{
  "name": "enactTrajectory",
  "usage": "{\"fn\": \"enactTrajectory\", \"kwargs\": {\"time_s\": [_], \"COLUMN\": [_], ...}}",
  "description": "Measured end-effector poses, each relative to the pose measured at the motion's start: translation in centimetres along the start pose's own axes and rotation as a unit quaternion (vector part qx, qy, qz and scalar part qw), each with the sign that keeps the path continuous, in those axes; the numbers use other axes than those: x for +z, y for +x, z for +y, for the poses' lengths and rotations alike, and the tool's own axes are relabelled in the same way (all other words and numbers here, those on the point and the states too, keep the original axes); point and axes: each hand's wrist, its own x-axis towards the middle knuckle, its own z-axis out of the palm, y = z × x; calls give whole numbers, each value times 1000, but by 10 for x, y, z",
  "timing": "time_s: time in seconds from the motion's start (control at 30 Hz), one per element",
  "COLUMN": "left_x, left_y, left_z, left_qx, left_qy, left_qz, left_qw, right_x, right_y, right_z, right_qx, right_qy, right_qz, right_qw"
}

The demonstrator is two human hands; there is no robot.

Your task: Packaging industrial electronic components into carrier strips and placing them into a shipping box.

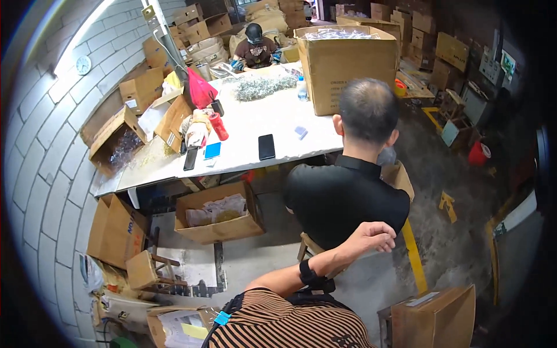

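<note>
My left hand (371, 239) is raised in front of my chest, behind the back of a seated person in a black shirt (342, 197). Its fingers are loosely bent and a little apart, with nothing seen in them. A black wristband (307, 272) is on that wrist. My left forearm crosses from lower left toward the right over my striped shirt. My right hand is out of sight. The seated person is nearest to my hand and faces a white-topped table (243, 152); whether the hand touches the shirt cannot be told.
On the table lie a black phone (266, 147), a blue pad (212, 151), a red bottle (219, 126) and a silvery heap (266, 87). A big carton (348, 72) stands there too. Another person (258, 49) sits opposite. Cartons (217, 232) and a wooden stool (148, 269) stand on the floor.
</note>
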Motion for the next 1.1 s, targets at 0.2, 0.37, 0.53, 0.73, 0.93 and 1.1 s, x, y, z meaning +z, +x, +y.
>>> {"fn": "enactTrajectory", "kwargs": {"time_s": [0.2, 0.37, 0.53, 0.73, 0.93, 1.1], "left_x": [30, 77, 156, 203, 227, 237], "left_y": [51, 77, 89, 55, -19, -76], "left_z": [-7, -63, -175, -291, -399, -440], "left_qx": [-84, -220, -414, -523, -596, -635], "left_qy": [38, 111, 105, 203, 269, 255], "left_qz": [-87, -203, -414, -501, -520, -525], "left_qw": [992, 948, 804, 659, 550, 506], "right_x": [40, 208, 297, 323, 283, 293], "right_y": [-144, -267, -300, -327, -362, -376], "right_z": [27, -39, -103, -97, -39, -8], "right_qx": [216, 517, 629, 583, 749, 806], "right_qy": [-46, 137, 312, 312, 208, 242], "right_qz": [211, 358, 599, 750, 627, 539], "right_qw": [952, 766, 385, 0, -42, 36]}}
